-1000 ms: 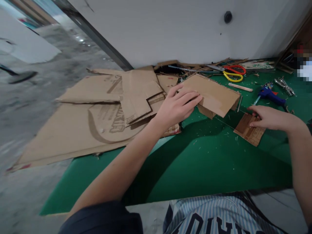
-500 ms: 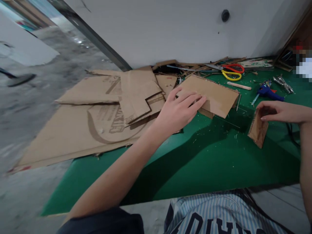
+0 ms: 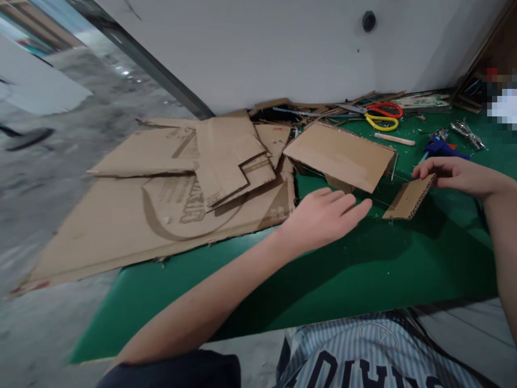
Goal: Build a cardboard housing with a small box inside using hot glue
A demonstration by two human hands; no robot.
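My right hand (image 3: 456,173) holds a small rectangular cardboard piece (image 3: 407,200) by its far end, lifted at a tilt over the green mat (image 3: 343,275). My left hand (image 3: 327,216) hovers palm down over the mat, fingers apart and holding nothing, pointing toward that small piece. Just beyond my left hand lies a folded cardboard box piece (image 3: 341,154), which it does not touch.
Large flat cardboard sheets (image 3: 169,194) spread over the mat's left end and the floor. Red and yellow scissors (image 3: 379,116), a wooden stick (image 3: 393,139), a blue glue gun (image 3: 442,146) and metal pliers (image 3: 466,133) lie at the back right among cardboard scraps by the wall.
My left hand came off the folded box piece and moved toward me and to the right. My right hand lifted the small cardboard piece off the mat and turned it.
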